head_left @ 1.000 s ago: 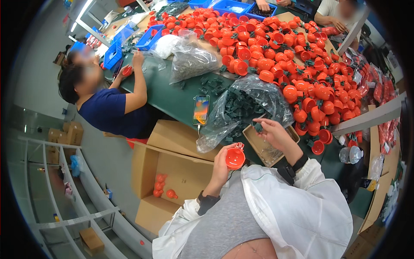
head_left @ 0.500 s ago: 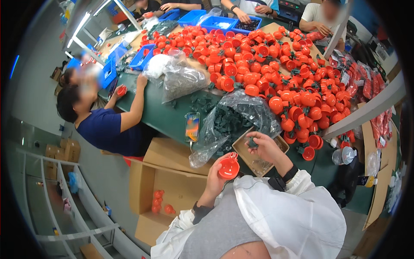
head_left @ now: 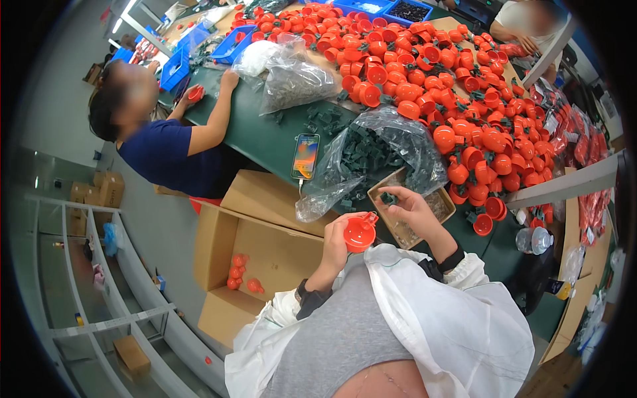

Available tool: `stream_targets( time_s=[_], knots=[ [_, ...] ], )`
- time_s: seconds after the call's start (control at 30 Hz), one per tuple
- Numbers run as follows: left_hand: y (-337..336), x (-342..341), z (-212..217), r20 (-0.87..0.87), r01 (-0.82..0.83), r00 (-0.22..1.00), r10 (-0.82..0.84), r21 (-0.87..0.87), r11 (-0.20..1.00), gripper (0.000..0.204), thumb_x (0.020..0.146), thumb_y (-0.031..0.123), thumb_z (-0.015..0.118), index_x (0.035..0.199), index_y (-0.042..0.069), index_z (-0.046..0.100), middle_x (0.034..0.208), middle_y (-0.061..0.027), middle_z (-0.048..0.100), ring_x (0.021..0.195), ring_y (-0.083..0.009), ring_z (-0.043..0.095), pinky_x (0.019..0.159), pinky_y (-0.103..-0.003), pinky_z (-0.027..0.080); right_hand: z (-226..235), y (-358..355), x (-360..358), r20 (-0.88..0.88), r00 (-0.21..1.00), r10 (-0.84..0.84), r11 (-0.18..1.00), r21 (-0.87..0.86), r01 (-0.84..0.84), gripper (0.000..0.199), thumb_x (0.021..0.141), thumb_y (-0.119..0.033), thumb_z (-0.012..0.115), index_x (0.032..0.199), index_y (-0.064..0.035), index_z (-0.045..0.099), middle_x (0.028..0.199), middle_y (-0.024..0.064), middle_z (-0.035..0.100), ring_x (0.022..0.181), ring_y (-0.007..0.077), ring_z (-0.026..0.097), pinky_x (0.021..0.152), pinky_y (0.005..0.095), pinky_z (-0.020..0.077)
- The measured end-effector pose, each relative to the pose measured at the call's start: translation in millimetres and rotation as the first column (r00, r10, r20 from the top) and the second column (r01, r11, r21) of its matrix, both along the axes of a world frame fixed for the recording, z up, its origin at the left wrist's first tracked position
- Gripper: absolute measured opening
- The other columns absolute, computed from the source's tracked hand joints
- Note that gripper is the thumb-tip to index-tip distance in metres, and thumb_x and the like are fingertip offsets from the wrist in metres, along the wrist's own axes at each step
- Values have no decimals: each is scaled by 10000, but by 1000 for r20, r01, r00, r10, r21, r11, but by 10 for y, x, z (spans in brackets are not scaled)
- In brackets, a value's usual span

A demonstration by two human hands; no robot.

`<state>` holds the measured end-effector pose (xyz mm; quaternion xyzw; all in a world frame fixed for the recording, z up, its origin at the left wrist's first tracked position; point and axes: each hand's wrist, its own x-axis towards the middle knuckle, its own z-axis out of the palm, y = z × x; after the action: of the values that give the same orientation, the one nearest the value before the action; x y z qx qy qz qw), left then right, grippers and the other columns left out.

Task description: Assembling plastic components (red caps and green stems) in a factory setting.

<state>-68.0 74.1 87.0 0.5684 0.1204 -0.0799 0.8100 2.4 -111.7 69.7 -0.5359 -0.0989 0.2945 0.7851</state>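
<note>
here left hand [head_left: 337, 244] fingers grip orange cup [head_left: 359, 233], right hand [head_left: 410, 207] pinches dark clip [head_left: 389, 198] beside plastic bag [head_left: 371, 156]

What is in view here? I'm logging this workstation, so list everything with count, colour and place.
round orange plastic cups: a large heap, across the green table
clear plastic bag of dark green clips: one, table's near edge
smartphone: one, lit, left of that bag
shallow cardboard tray: one, brown, under the right hand
open cardboard box: one, floor, a few orange cups inside
seated co-worker: one, dark blue shirt, left
left hand: holds an orange cup
right hand: pinches a dark green clip
</note>
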Motion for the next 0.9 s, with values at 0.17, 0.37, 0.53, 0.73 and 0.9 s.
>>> stream_targets(
  time_s=[0.17, 0.37, 0.53, 0.73, 0.9],
  knots=[
    [-3, 4, 44, 7, 5, 1000, -6, 91, 996, 434, 858, 188, 268, 953, -88, 589, 886, -146, 636, 777, -170, 616, 717, -255, 478, 47, 98, -64, 137, 987, 87, 996, 16, -90, 420, 775, 10, 591, 1166, -15, 440, 1082, 71, 523, 1035, 149, 514, 869, 280, 426],
    [2, -3, 3, 11, -24, 1000, 23, 114, 993, 413, 847, 171, 290, 931, -86, 602, 868, -146, 639, 765, -175, 618, 706, -253, 476, 24, 108, -70, 150, 981, 127, 990, 39, -134, 358, 775, 38, 577, 1107, -14, 452, 1094, 87, 525, 1016, 155, 528, 865, 289, 435],
    [-2, 2, -40, 36, -33, 999, 29, 125, 992, 402, 844, 162, 300, 923, -90, 604, 864, -145, 638, 772, -175, 610, 716, -252, 466, 4, 115, -72, 167, 975, 146, 989, 9, -150, 349, 781, 34, 576, 1105, -12, 458, 1086, 86, 529, 983, 150, 542, 860, 292, 441],
    [1, 15, -57, 10, -43, 999, 43, 116, 992, 399, 842, 161, 305, 922, -96, 600, 868, -148, 635, 785, -173, 602, 739, -254, 457, -63, 122, -64, 176, 973, 149, 989, -17, -149, 356, 783, 20, 589, 1116, 1, 465, 1091, 81, 523, 978, 140, 534, 852, 278, 438],
    [-11, -2, -68, 21, -80, 997, 78, 121, 989, 400, 841, 161, 302, 919, -99, 595, 867, -162, 634, 791, -183, 613, 742, -260, 469, -33, 112, -41, 86, 964, 253, 967, -26, -252, 361, 782, -2, 613, 1124, 39, 504, 1058, 81, 553, 963, 132, 529, 821, 265, 446]
  ],
)
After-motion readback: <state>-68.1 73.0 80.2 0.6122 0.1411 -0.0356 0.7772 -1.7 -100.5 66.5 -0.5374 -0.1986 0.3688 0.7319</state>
